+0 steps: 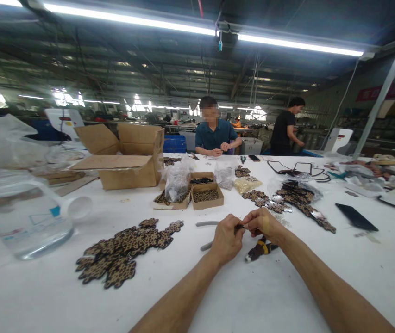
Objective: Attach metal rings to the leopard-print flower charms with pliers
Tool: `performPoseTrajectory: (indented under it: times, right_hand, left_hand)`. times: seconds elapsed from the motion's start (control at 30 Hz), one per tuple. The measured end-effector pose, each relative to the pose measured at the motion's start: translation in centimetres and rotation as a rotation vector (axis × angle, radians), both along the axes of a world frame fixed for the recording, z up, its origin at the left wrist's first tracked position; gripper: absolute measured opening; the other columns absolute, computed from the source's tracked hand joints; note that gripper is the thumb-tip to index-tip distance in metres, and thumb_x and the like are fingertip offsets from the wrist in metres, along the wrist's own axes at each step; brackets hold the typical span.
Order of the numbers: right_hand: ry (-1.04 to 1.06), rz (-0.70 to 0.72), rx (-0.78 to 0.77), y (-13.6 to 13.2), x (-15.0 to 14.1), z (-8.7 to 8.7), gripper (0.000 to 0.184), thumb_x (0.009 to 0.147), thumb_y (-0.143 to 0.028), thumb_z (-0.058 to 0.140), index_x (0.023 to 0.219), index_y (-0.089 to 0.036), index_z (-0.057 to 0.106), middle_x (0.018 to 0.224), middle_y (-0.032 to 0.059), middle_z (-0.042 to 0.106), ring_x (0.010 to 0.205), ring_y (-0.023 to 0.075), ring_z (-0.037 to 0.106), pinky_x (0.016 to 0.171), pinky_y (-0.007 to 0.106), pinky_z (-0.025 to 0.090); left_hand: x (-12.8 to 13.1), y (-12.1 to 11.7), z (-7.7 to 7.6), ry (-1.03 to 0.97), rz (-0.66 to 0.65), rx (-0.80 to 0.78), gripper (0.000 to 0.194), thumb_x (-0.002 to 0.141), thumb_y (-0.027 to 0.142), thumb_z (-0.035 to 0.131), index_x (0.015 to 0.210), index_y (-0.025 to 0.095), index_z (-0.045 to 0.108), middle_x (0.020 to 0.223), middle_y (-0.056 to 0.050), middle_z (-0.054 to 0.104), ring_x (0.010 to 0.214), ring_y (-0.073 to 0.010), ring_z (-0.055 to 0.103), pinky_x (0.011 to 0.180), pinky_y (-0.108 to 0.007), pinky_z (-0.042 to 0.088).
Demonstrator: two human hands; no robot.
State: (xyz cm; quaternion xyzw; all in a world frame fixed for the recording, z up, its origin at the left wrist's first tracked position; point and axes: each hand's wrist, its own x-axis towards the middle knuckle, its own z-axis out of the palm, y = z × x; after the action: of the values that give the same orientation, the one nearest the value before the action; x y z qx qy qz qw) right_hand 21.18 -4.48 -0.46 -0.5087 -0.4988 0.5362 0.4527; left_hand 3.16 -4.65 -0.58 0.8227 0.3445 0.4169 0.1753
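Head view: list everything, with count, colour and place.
Pitcher: one, clear, far left.
Carton: one, brown, behind pitcher.
Small boxes: three, brown, centre.
Plastic bags: several, whitish, centre and sides.
Patterned pieces: many, brown, both sides.
Slab: one, black, right.
Pliers: one, brown-yellow, below right hand.
Handles: two, grey, beside left hand.
Table: one, white, beneath.
Nearer people: two, teal and black tops, beyond table.
Ceiling lights: several, white, overhead.
Left hand: one, bare, centre, pinching small piece.
Right hand: one, bare, centre, at same piece.

Fluorescent tubes (131, 19) glare white across the dim roof (114, 60); distant windows (136, 102) blow out. The tabletop (169, 282) is evenly lit, wide-angle distortion stretching the edges.
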Motion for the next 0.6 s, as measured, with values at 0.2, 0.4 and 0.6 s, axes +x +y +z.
performPoseTrajectory:
  times: [0.2, 0.4, 0.6]
  right_hand:
    - [0.001, 0.020, -0.026, 0.07, 0.16, 0.10, 0.016, 0.055, -0.014, 0.068, 0.071, -0.015, 0.068, 0.056, 0.0005, 0.061, 0.050, 0.0119, 0.051, 0.050, 0.027, 0.047]
    - [0.002, 0.043, -0.032, 0.32, 0.66, 0.31, 0.015, 0.055, -0.016, 0.071, 0.070, -0.015, 0.067, 0.053, -0.0005, 0.058, 0.050, 0.0118, 0.051, 0.049, 0.027, 0.047]
    - [0.016, 0.069, -0.014, -0.10, 0.17, 0.46, 0.019, 0.056, -0.018, 0.074, 0.073, -0.014, 0.067, 0.059, 0.0005, 0.062, 0.050, 0.0115, 0.053, 0.053, 0.029, 0.050]
  left_hand:
    - [-0.12, 0.16, 0.28, 0.044, -0.010, -0.031, 0.010, 0.080, 0.014, 0.058, 0.080, 0.019, 0.066, 0.084, -0.005, 0.063, 0.079, -0.0179, 0.058, 0.071, -0.030, 0.043]
    - [-0.08, 0.10, 0.55, 0.036, -0.020, -0.010, 0.009, 0.080, 0.013, 0.057, 0.081, 0.019, 0.064, 0.084, -0.005, 0.062, 0.079, -0.0176, 0.058, 0.070, -0.029, 0.042]
    - [-0.30, 0.49, 0.55, 0.107, 0.005, 0.013, 0.010, 0.079, 0.011, 0.056, 0.078, 0.019, 0.062, 0.082, -0.005, 0.061, 0.076, -0.0172, 0.057, 0.068, -0.029, 0.040]
